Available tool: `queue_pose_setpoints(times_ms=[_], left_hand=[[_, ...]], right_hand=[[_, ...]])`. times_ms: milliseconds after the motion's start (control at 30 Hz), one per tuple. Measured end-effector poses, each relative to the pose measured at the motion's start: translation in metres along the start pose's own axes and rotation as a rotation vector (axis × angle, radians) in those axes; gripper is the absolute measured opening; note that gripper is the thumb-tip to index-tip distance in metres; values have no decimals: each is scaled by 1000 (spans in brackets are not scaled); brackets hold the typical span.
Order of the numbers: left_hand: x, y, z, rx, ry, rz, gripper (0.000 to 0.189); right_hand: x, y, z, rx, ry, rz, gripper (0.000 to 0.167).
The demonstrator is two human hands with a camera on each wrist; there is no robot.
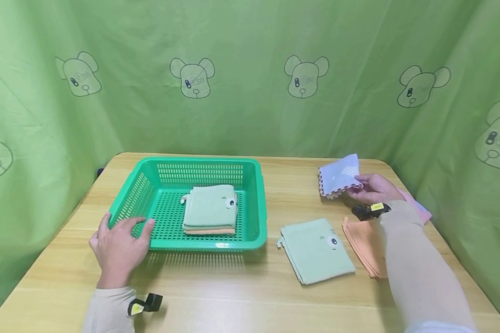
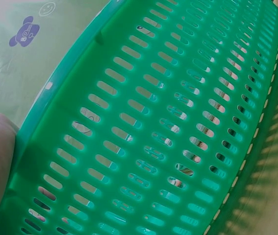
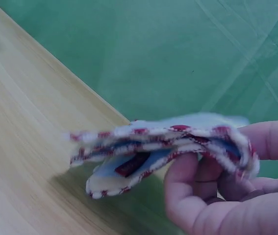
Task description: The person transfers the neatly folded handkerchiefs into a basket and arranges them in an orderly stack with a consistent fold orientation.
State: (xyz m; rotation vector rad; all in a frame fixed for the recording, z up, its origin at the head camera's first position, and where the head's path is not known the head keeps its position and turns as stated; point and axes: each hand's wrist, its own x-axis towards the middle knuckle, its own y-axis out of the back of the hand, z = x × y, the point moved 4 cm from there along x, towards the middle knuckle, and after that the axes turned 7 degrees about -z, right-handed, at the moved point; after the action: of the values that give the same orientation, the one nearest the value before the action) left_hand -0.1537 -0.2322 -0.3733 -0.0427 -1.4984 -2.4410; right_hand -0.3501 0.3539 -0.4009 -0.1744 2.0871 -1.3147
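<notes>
My right hand [image 1: 377, 188] pinches a folded light-blue towel [image 1: 339, 175] with a dark-red and white checked edge, held above the table's far right. In the right wrist view the folded layers of this towel [image 3: 163, 147] show, with a small dark tag inside. The left hand [image 1: 121, 247] grips the near-left corner of a green plastic basket [image 1: 258, 203], its fingers over the rim. Inside the basket lies a folded pale-green towel [image 1: 210, 206] with an eye design, on top of an orange one [image 1: 210, 231]. The left wrist view shows mostly the slotted basket wall [image 2: 143, 117].
Right of the basket, another folded pale-green towel [image 1: 316, 252] lies on the wooden table [image 1: 216, 296]. Beside it is an orange towel [image 1: 364, 245], partly under the right forearm. A pink and blue towel [image 1: 418, 208] shows behind the right wrist. Green curtains [image 1: 250, 115] surround the table.
</notes>
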Motion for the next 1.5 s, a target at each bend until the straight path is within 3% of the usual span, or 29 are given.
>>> queue_pose_setpoints(times_ms=[200, 400, 567, 767, 1267, 1500], left_hand=[[0, 0, 0, -3, -5, 3, 50], [1, 1, 1, -3, -7, 6, 54], [1, 1, 0, -4, -7, 2, 52], [0, 1, 0, -5, -9, 5, 56], [0, 0, 0, -6, -13, 4, 54], [-1, -1, -1, -11, -14, 12, 51]], right_hand=[[-3, -6, 0, 39, 24, -50, 9], [-6, -12, 1, 92, 79, -45, 15], [-5, -17, 2, 69, 90, -63, 21], [-6, -24, 6, 28, 67, -96, 16], [-9, -37, 12, 6, 86, -86, 17], [-10, -45, 15, -31, 108, -122, 23]])
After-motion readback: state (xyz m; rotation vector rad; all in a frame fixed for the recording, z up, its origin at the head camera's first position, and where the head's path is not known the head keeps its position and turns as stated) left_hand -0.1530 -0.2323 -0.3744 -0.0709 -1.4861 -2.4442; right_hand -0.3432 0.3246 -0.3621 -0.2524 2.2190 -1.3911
